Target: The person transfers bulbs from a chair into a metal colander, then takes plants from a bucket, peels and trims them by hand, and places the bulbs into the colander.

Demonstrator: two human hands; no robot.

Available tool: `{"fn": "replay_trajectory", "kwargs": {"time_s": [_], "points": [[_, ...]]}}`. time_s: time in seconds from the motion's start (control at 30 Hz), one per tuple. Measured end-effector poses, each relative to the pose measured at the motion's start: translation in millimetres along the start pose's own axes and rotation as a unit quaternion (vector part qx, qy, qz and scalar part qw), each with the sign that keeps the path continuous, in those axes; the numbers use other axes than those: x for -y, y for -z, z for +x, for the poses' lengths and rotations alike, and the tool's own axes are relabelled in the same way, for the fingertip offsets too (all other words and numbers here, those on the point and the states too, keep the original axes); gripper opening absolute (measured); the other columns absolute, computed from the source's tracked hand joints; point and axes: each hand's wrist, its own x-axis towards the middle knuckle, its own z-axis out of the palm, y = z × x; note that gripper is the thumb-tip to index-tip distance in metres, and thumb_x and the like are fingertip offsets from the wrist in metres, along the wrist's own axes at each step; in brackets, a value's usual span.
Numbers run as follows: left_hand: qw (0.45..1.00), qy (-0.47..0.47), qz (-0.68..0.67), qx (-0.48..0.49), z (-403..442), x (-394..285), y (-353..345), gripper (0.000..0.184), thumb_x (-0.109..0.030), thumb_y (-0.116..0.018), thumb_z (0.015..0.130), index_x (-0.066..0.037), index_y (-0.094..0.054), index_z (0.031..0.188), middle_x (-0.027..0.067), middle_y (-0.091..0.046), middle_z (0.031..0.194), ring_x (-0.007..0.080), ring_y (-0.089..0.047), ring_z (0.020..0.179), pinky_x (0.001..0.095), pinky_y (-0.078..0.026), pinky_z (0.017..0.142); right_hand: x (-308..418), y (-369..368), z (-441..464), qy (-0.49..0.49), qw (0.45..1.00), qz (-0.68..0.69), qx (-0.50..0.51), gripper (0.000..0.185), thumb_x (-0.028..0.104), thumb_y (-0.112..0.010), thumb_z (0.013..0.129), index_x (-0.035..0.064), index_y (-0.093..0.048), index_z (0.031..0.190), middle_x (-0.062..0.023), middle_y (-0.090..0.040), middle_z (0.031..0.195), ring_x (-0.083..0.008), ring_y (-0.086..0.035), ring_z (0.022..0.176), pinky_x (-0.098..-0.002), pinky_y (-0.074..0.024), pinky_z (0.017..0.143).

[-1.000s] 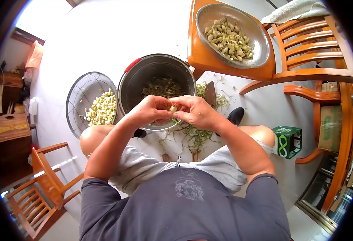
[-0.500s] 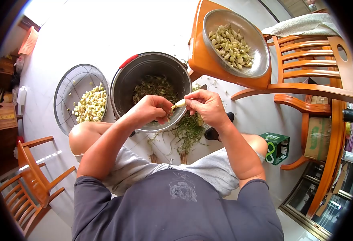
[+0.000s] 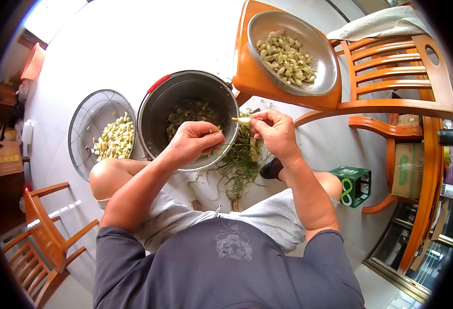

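Observation:
Between the thumb and fingers of my right hand [image 3: 277,135] is a small pale onion-like bulb [image 3: 242,121], its tip pointing left. My left hand [image 3: 195,140] is pinched closed over the near part of the dark pot [image 3: 152,110], apart from the bulb. A tiny yellowish bit shows at its fingertips, too small to name. Dry brownish trimmings [image 3: 193,114] lie inside the pot. Left of it, a round wire-mesh basket [image 3: 80,123] holds many cleaned white bulbs [image 3: 114,138]. Untrimmed bulbs [image 3: 287,57] fill part of a metal colander [image 3: 325,69].
The colander rests on an orange wooden chair [image 3: 243,67]. Green cut stalks [image 3: 239,170] are heaped on the floor by the pot. A green box [image 3: 351,186] is beside my right knee. Another wooden chair [image 3: 46,226] stands at left, and a slatted wooden chair [image 3: 391,77] at right.
My hands have come apart. The right one has moved up and right with the bulb, away from my left fingers, which were touching its tip. The view has shifted slightly.

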Motion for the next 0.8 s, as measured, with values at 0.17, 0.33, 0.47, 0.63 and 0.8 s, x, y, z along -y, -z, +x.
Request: {"fn": "replay_trajectory", "kwargs": {"time_s": [0.17, 0.33, 0.47, 0.63, 0.8], "points": [[0.999, 0.051, 0.015, 0.012, 9, 6, 0, 0.017, -0.014, -0.062, 0.092, 0.001, -0.066, 0.084, 0.0026, -0.062, 0.066, 0.0052, -0.05, 0.053, 0.0199, -0.039, 0.048, 14, 26, 1, 0.008, 0.993, 0.109, -0.033, 0.009, 0.007, -0.065, 0.089, -0.0013, -0.066, 0.092, -0.0048, -0.065, 0.076, -0.0082, -0.061, 0.063, -0.0208, -0.0503, 0.052], [0.996, 0.084, 0.018, 0.006, 13, 6, -6, 0.018, -0.014, -0.062, 0.092, 0.001, -0.065, 0.082, 0.004, -0.063, 0.067, 0.0068, -0.052, 0.053, 0.021, -0.04, 0.049, 26, 38, 2, 0.009, 0.979, 0.2, -0.038, 0.011, 0.008, -0.066, 0.089, -0.0015, -0.065, 0.094, -0.0068, -0.065, 0.076, -0.0105, -0.061, 0.062, -0.0219, -0.0504, 0.054], [0.995, 0.094, 0.012, -0.001, 16, 8, -3, 0.018, -0.015, -0.061, 0.092, 0.001, -0.064, 0.083, 0.0048, -0.064, 0.07, 0.0077, -0.054, 0.054, 0.0216, -0.042, 0.05, 35, 52, 16, 0.059, 0.973, 0.213, -0.064, 0.01, 0.006, -0.063, 0.09, -0.003, -0.064, 0.094, -0.0086, -0.065, 0.075, -0.0129, -0.061, 0.063, -0.0228, -0.0505, 0.056], [0.994, 0.113, -0.003, 0.009, 18, 9, -5, 0.018, -0.015, -0.06, 0.093, 0.0, -0.064, 0.085, 0.0052, -0.064, 0.071, 0.009, -0.056, 0.057, 0.0221, -0.045, 0.052, 54, 75, 57, 0.131, 0.956, 0.204, -0.168, 0.022, 0.002, -0.061, 0.09, -0.0047, -0.058, 0.11, -0.0117, -0.064, 0.092, -0.0175, -0.064, 0.078, -0.0266, -0.0549, 0.067], [0.977, 0.134, -0.161, 0.036, 20, 6, 7, 0.018, -0.016, -0.055, 0.096, -0.001, -0.062, 0.089, 0.0066, -0.063, 0.076, 0.0119, -0.059, 0.064, 0.0241, -0.047, 0.055, 52, 76, 44, 0.128, 0.966, 0.151, -0.167, 0.023, 0.002, -0.06, 0.09, -0.0046, -0.06, 0.112, -0.0124, -0.066, 0.097, -0.0176, -0.066, 0.082, -0.0256, -0.0543, 0.068]]}}
